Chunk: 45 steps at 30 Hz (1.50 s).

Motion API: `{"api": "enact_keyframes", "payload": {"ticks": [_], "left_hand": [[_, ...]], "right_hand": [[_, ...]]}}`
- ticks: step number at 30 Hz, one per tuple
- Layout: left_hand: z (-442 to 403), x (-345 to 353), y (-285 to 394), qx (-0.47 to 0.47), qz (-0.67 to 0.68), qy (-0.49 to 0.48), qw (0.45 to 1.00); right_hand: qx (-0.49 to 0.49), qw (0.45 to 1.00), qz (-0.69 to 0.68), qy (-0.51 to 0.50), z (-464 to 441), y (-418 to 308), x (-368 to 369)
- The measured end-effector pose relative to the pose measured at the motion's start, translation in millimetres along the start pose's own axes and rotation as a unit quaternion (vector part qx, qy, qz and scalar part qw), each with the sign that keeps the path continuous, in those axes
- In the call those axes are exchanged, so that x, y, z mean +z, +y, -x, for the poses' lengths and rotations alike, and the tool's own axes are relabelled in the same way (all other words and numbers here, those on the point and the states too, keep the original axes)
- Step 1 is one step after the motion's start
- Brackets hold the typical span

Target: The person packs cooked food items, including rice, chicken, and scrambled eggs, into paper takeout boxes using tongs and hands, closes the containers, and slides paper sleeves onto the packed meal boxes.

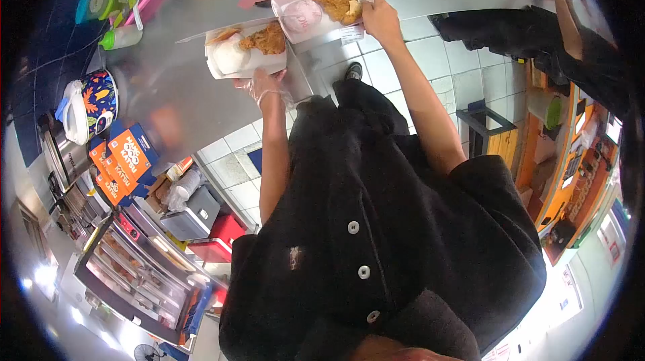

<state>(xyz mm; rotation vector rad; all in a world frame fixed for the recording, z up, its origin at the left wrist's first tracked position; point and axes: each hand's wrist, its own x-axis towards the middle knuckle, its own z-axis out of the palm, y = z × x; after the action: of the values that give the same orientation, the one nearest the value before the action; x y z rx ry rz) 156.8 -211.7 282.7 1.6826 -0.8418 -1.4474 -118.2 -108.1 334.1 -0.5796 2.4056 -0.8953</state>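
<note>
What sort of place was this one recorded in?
Probably a takeaway kitchen or food counter. Two open boxes of what looks like fried chicken are being handled at a metal counter, and orange packaging printed "KATSU" stands nearby.

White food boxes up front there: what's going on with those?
A person in a dark shirt is handling two open boxes of food by a metal counter. The left hand, in a clear plastic glove, is at the near side of one box, which holds a white mound and a fried piece. The right hand grips the side of the other box, with a wrapped round bundle and more fried food inside.
</note>
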Motion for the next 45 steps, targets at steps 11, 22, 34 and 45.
{"api": "enact_keyframes", "payload": {"ticks": [11, 22, 34, 45], "left_hand": [[46.8, 69.7, 5.1, -0.067, 0.035, -0.059, 0.995], [26.7, 91.5, -79.0, 0.172, -0.156, -0.217, 0.948], [105.0, 94.2, -30.1, -0.068, -0.086, -0.273, 0.956], [87.2, 79.3, -38.7, -0.014, -0.145, -0.294, 0.945]], "right_hand": [[0.033, 0.999, -0.023, 0.01, -38.6, 36.6, -58.4], [-0.062, 0.989, 0.043, 0.128, -107.0, 117.5, -97.8], [0.037, 0.962, -0.272, -0.007, 7.5, 180.8, -20.0], [0.038, 0.948, -0.26, -0.181, 9.4, 171.7, -40.7]]}}
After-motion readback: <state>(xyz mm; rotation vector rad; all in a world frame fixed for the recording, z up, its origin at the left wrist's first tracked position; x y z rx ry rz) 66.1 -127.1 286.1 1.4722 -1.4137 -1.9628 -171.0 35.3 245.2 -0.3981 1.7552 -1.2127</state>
